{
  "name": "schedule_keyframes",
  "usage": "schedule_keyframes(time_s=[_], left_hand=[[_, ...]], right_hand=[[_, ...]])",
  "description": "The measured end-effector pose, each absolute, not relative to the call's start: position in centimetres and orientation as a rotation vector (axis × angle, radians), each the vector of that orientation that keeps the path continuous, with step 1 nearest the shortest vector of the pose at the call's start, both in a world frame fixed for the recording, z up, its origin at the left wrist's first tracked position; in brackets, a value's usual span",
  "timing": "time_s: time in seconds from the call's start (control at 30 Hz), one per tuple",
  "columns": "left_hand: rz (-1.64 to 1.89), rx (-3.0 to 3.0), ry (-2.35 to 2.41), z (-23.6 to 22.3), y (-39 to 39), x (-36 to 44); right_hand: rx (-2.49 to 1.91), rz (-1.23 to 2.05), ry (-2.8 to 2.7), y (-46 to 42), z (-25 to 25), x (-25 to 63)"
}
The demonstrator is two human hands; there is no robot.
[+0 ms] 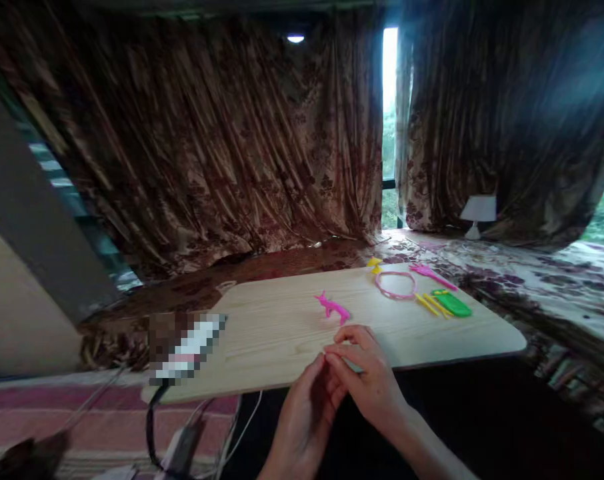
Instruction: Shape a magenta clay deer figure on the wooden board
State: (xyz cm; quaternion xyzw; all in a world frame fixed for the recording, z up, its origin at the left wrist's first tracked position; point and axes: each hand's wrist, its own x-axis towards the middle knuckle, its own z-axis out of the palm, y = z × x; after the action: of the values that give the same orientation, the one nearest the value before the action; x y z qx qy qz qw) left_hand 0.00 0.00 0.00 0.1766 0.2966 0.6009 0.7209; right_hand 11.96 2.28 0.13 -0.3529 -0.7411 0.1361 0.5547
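Note:
Close together at the table's near edge, my left hand (309, 407) and my right hand (367, 373) meet at the fingertips. The right thumb and forefinger are pinched against the left thumb tip. Whatever lies between them is too small or hidden to make out. My left fingers are curled and partly covered by the right hand. Just beyond the hands, a bright pink modelled figure with an animal-like shape (335, 309) lies on the pale wooden table (272, 327).
Toward the table's far right are a pink ring (378, 285), yellow pieces (375, 265), yellow sticks (426, 305), a green flat piece (455, 304) and a pink stick with a hand-like end (435, 275). A blurred-out device (192, 350) with a cable stands left. Beyond is a white lamp (478, 209).

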Motion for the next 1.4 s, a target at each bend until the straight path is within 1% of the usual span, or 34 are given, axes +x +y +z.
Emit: schedule_keyframes(time_s=[0.13, 0.3, 0.57, 0.67, 0.73, 0.8, 0.9, 1.0, 1.17, 1.33, 1.4], left_hand=[[1.308, 0.412, 0.558, 0.6, -0.1, 0.1], [1.297, 0.490, 0.529, 0.6, -0.1, -0.2], [1.374, 0.451, 0.666, -0.8, 0.6, 0.1], [1.371, 0.447, 0.644, -0.7, 0.7, -0.2], [1.351, 0.454, 0.648, -0.5, 0.6, -0.3], [1.303, 0.502, 0.638, -0.2, 0.3, 0.0], [1.262, 0.597, 0.581, 0.0, -0.3, 0.8], [1.313, 0.549, 0.546, 0.1, -0.8, 1.4], [1.201, 0.454, 0.386, 0.5, -0.9, 0.9], [1.261, 0.489, 0.140, 0.4, -0.5, 0.3], [1.220, 0.508, 0.104, 0.5, -0.8, 0.3]], right_hand=[[-0.740, 0.451, -1.754, 1.0, 0.4, 11.8], [-0.783, 0.548, -1.648, 1.0, 0.9, 12.2], [-0.827, 0.204, -1.724, 1.3, -0.2, 11.6], [-0.795, 0.313, -1.789, 1.1, 0.1, 12.0], [-0.785, 0.437, -1.766, 1.3, 0.6, 12.3], [-0.810, 0.475, -1.717, 1.9, 1.4, 12.3], [-0.854, 0.365, -1.753, 3.2, 2.0, 11.6], [-0.945, 0.266, -1.802, 4.2, 1.5, 10.9], [-1.099, 0.013, -1.952, 2.3, -0.3, 10.3], [-0.838, 0.038, -2.236, 0.2, 0.6, 9.3], [-0.889, 0.079, -2.190, 0.9, 1.5, 9.1]])
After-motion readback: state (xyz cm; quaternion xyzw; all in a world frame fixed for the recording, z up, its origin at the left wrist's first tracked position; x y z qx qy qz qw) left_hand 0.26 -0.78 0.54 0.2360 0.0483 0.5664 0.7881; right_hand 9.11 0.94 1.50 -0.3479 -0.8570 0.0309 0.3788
